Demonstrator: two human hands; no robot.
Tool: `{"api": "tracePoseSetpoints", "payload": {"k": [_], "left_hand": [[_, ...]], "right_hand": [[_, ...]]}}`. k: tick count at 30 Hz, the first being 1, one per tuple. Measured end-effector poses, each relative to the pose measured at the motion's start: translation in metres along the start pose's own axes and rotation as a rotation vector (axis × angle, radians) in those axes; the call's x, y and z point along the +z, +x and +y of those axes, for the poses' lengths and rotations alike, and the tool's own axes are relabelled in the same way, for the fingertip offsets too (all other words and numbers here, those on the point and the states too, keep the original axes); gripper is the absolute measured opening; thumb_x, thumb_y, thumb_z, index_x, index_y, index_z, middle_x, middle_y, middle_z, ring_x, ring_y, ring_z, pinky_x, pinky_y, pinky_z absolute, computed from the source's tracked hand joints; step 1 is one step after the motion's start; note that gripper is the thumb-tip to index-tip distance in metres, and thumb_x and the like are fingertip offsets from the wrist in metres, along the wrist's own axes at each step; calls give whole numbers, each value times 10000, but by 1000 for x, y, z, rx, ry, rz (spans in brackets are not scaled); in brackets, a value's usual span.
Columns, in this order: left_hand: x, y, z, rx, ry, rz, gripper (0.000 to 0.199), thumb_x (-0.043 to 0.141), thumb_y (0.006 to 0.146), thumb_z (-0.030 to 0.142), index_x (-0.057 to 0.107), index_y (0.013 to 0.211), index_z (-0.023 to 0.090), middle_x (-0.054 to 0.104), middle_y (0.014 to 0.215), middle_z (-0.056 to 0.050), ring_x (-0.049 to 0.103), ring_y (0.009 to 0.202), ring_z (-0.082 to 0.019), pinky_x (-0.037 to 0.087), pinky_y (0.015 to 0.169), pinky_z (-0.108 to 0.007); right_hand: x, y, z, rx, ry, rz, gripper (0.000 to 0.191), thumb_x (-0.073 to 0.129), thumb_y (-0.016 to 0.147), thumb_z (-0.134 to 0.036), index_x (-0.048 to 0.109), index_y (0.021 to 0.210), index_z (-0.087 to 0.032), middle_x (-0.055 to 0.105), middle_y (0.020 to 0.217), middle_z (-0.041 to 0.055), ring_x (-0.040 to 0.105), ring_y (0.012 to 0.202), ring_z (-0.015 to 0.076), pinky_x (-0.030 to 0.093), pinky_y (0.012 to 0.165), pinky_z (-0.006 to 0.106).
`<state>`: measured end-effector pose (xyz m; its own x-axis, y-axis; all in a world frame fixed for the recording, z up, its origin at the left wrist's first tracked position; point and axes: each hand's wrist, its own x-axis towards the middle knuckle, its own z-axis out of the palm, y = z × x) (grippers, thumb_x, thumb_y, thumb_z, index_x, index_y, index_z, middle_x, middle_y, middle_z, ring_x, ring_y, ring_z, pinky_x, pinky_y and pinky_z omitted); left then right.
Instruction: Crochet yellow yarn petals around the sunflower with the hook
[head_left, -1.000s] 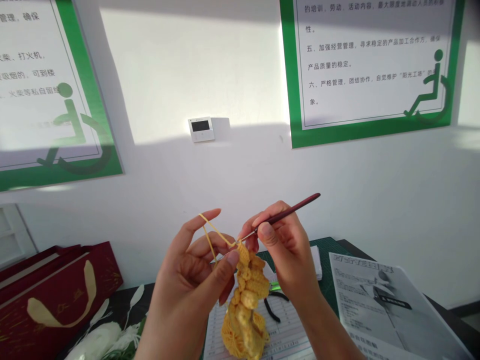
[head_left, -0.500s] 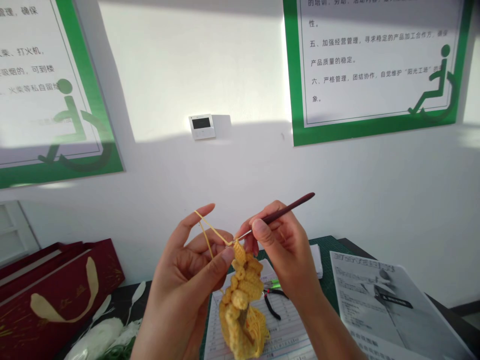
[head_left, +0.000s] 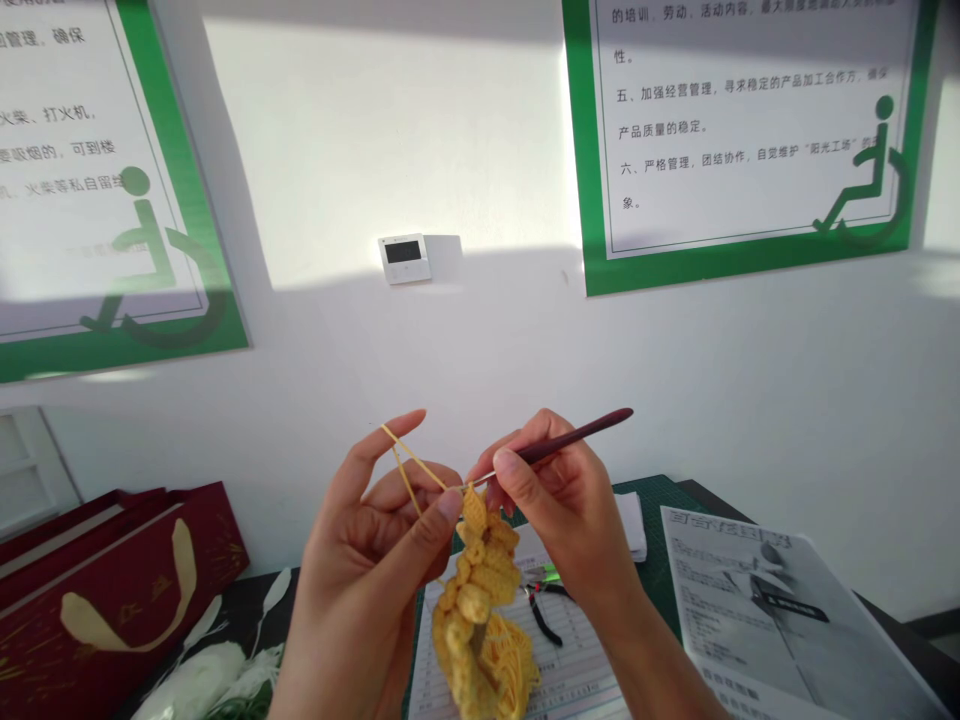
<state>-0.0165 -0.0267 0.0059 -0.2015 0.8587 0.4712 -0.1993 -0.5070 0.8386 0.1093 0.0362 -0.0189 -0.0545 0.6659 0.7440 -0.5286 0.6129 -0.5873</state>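
My right hand [head_left: 559, 520] is shut around a crochet hook [head_left: 577, 437] with a slim dark red handle, its metal shaft reaching left to the top of the work. My left hand [head_left: 371, 560] pinches a yellow crocheted piece [head_left: 476, 590] between its fingers, and the bumpy piece hangs down in a loose bunch. A yellow yarn strand [head_left: 409, 465] runs from the hook's tip and loops around my raised left index finger. The hook's tip is partly hidden by my fingers.
Below my hands lie green-handled pliers [head_left: 544, 610] on a printed form [head_left: 570, 660] over a green cutting mat [head_left: 660, 530]. A printed sheet [head_left: 780, 610] lies at right. At left are a maroon bag [head_left: 112, 560] and white feathery material [head_left: 195, 680]. Framed notices hang on the wall.
The hook's handle has tilted lower, and both hands have shifted slightly left. The crocheted piece has swung a little to the left.
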Motion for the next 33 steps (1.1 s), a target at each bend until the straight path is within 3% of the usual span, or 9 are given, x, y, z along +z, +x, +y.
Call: {"api": "tracePoseSetpoints", "payload": {"k": [5,8,11,13,16,19,24,33], "left_hand": [[-1,0,-4,28,-8,42,607,838,771,124,650,1317,312,697,753,6,591,649,-133,522,620,-218],[-1,0,-4,57,-21,63,614,853,741,120,664,1297,301,673,711,23,539,582,-104,522,594,-210],[-1,-1,-2,53,-56,84,623,846,740,114,662,1302,310,700,717,7,615,604,-138,558,596,-243],[-1,-1,0,45,-65,115,639,849,732,117,661,1310,314,724,740,-9,661,604,-168,577,566,-264],[-1,-1,2,37,-48,154,672,869,703,127,663,1314,315,731,763,-10,671,547,-178,565,472,-251],[-1,-2,2,32,-54,185,688,888,674,137,673,1303,314,727,749,-2,675,529,-179,565,455,-246],[2,-4,-2,58,-108,209,631,860,724,126,682,1290,342,730,782,15,684,558,-145,567,519,-211],[0,-8,-4,140,-30,262,590,849,767,152,691,1286,384,747,818,25,708,564,-153,593,512,-217]], "right_hand": [[-4,1,-2,57,-45,-72,184,704,949,-368,626,896,-209,747,880,22,665,750,132,535,711,272],[-11,3,-4,103,-149,-197,165,745,906,-356,678,971,-220,720,1102,45,661,920,166,521,813,315],[-19,7,-4,158,-187,-334,179,756,895,-333,687,1035,-245,663,1274,46,627,1126,205,479,979,375],[-23,9,-2,194,-150,-447,224,757,898,-328,677,1092,-251,669,1243,45,604,1195,225,437,1055,418],[-23,10,1,222,-64,-547,227,769,888,-329,666,1065,-231,677,1081,30,613,1101,212,446,1012,405],[-21,8,4,280,47,-519,220,803,858,-329,640,949,-211,629,952,4,587,947,166,465,855,318],[-20,5,9,417,212,-473,309,872,788,-314,619,922,-198,608,871,-15,550,816,124,420,691,239],[-14,4,4,591,297,-398,446,970,637,-304,662,931,-170,655,842,-25,599,750,101,444,685,224]]}}
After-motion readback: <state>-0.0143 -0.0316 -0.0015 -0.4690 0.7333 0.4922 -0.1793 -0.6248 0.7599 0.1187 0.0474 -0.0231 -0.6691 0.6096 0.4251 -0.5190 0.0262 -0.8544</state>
